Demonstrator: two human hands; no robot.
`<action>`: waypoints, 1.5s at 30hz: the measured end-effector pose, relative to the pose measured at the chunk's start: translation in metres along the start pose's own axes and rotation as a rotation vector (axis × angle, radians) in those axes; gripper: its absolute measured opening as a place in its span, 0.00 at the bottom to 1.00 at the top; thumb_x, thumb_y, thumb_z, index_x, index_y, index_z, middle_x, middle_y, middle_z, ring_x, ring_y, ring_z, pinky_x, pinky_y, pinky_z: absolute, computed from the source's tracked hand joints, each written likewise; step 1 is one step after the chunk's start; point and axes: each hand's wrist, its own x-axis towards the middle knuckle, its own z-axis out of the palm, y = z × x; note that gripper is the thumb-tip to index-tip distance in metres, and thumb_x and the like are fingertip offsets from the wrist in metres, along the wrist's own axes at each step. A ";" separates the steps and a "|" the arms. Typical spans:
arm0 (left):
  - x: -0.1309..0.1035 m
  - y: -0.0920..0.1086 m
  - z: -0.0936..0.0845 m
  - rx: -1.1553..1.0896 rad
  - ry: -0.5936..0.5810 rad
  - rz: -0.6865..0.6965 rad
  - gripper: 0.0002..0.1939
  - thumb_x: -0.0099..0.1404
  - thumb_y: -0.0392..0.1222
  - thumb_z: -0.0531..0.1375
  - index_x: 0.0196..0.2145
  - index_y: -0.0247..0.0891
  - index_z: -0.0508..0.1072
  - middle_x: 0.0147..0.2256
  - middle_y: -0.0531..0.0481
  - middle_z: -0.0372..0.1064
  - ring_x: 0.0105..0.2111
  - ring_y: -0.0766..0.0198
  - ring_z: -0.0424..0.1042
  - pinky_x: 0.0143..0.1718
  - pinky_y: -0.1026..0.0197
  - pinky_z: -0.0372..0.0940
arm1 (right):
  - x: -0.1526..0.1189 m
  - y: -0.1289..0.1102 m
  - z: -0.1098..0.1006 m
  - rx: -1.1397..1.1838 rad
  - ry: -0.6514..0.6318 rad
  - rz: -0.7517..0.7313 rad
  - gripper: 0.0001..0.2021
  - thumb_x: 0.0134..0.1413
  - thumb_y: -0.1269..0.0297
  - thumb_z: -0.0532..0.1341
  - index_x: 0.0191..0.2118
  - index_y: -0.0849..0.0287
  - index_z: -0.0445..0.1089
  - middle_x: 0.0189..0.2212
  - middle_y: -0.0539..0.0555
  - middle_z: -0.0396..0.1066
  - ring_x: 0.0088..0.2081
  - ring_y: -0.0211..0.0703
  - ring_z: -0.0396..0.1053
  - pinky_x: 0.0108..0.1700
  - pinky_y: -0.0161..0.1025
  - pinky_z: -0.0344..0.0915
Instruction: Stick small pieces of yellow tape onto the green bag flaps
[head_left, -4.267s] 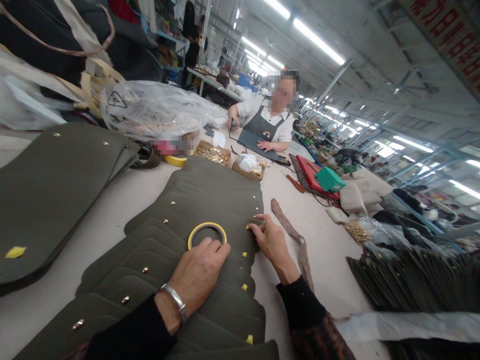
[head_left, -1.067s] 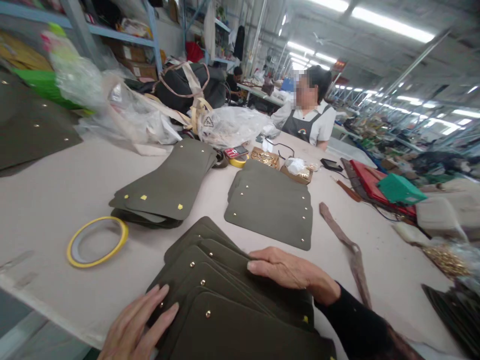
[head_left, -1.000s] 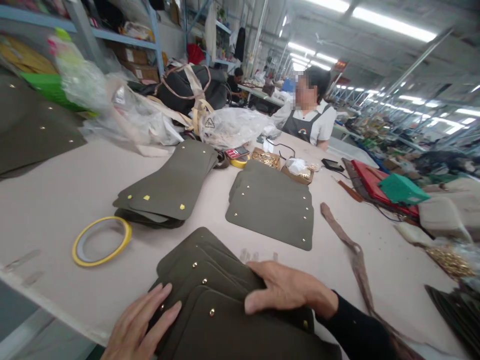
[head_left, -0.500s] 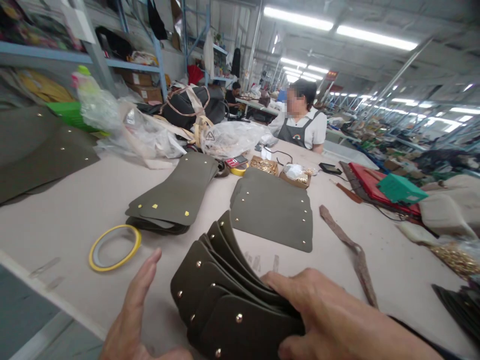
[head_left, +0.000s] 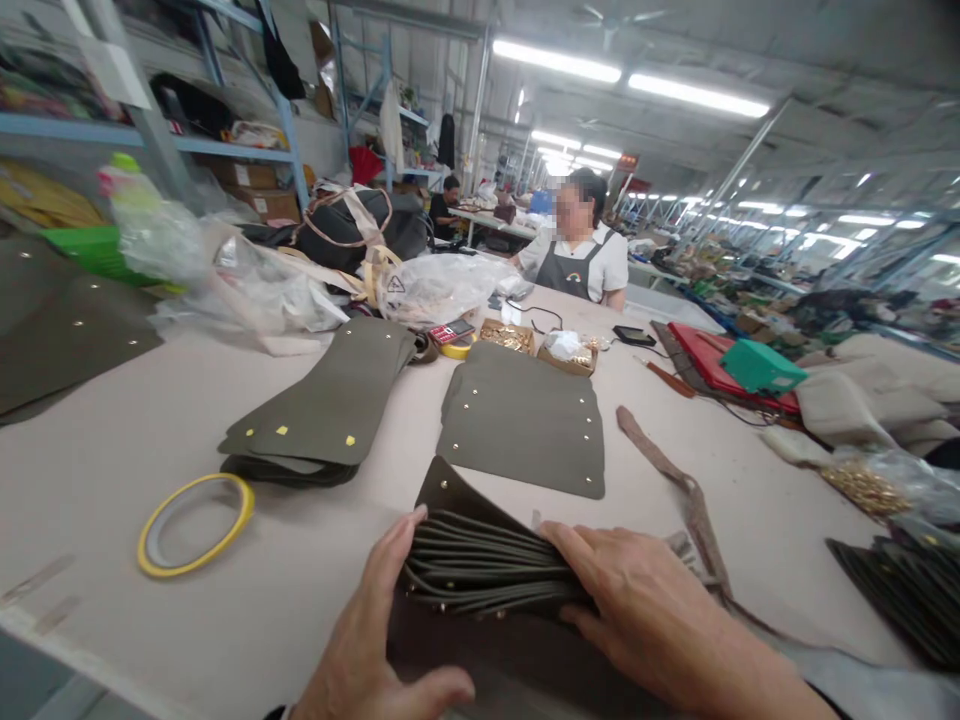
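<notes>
A thick stack of dark olive leather-like panels (head_left: pixel 487 565) with gold studs stands on edge close to me, its layers fanned toward the top. My right hand (head_left: pixel 637 590) grips its right side, thumb and fingers closed around the layers. At the left end, my left hand (head_left: pixel 375 610) rests fingertips against the edge, thumb spread wide over the front. Just beyond lies a flat pile of studded olive panels (head_left: pixel 525 415). Another olive pile (head_left: pixel 322 400), with yellow tabs at its near corners, lies to the left. The lower part of the held stack is cut off by the frame.
A yellow tape roll (head_left: pixel 196 525) lies at left on the table (head_left: pixel 82 480). Small boxes of gold hardware (head_left: pixel 506 338) stand behind the panels. On the right are a brown strap (head_left: pixel 694 510), a green box (head_left: pixel 761 368) and more dark panels (head_left: pixel 900 580). A co-worker (head_left: pixel 577 245) sits across.
My left hand has come right and up against the stack's left end. The stack's fanned panels have been drawn more closely together and tipped upright. My right hand keeps its grip. The view has shifted slightly.
</notes>
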 end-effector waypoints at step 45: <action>0.089 0.047 0.043 0.656 -0.259 0.657 0.34 0.55 0.31 0.52 0.61 0.39 0.58 0.50 0.45 0.71 0.46 0.53 0.69 0.49 0.51 0.61 | -0.066 0.064 0.104 1.102 1.093 0.617 0.30 0.60 0.41 0.51 0.57 0.59 0.65 0.53 0.64 0.69 0.56 0.59 0.65 0.57 0.57 0.61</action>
